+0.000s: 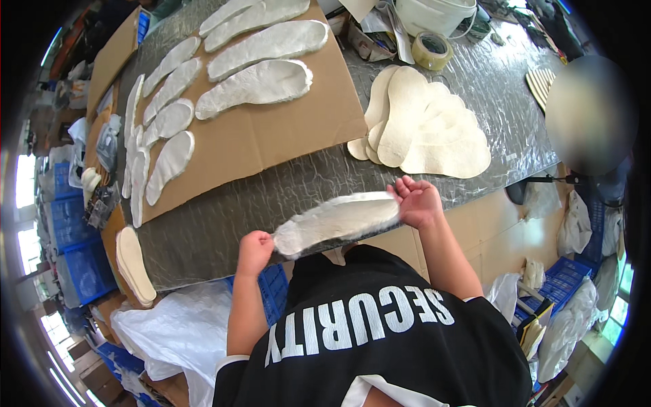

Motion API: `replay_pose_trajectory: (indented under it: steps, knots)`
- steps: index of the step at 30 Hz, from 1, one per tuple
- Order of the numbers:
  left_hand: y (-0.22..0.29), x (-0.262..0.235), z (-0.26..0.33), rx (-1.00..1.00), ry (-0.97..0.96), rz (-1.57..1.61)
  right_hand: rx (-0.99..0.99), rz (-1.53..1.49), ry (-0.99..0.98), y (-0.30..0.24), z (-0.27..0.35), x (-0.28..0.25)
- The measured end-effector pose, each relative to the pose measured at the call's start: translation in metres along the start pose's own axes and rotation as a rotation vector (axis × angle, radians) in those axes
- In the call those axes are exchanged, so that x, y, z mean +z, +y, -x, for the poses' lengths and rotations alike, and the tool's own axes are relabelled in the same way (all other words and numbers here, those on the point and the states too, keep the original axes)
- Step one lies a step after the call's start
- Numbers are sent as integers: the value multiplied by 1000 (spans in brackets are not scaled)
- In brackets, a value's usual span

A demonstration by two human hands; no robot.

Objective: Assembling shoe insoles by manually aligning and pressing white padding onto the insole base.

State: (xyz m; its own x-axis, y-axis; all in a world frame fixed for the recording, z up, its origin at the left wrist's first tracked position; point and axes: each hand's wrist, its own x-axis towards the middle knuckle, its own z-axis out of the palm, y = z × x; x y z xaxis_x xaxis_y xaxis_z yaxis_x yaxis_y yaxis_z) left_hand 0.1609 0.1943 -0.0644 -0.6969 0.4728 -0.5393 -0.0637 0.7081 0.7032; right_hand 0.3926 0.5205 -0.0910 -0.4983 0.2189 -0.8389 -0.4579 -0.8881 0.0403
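A fluffy white insole (339, 220) stretches between my two hands above the near edge of the table, slightly blurred. My left hand (255, 253) is closed and pinches its left end. At the other end, my right hand (418, 202) has curled fingers against the insole's edge; part of that grip is hidden. Beyond it, several similar fluffy insoles (258, 88) lie in rows on a brown cardboard sheet (271, 139). A fanned pile of flat cream insoles (444, 139) rests on the dark table to the far right of my hands.
A roll of tape (432, 51) and a white bucket (434, 15) stand at the back of the dark, plastic-covered table (224, 234). Two stacked cream insoles (133, 264) lie at its left corner. White plastic bags (180, 329) and a blue crate (563, 281) are beside me.
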Motion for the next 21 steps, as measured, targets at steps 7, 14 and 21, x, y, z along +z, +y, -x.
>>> replay_pose_trajectory:
  steps: [7,14,21]
  knots:
    - [-8,-44,2,-8,17,182,-627,897,69,-4,6,34]
    - [-18,-34,9,92,412,-126,-908,1457,286,-14,-13,66]
    - [78,45,4,794,169,-329,-1197,1867,400,21,-4,92]
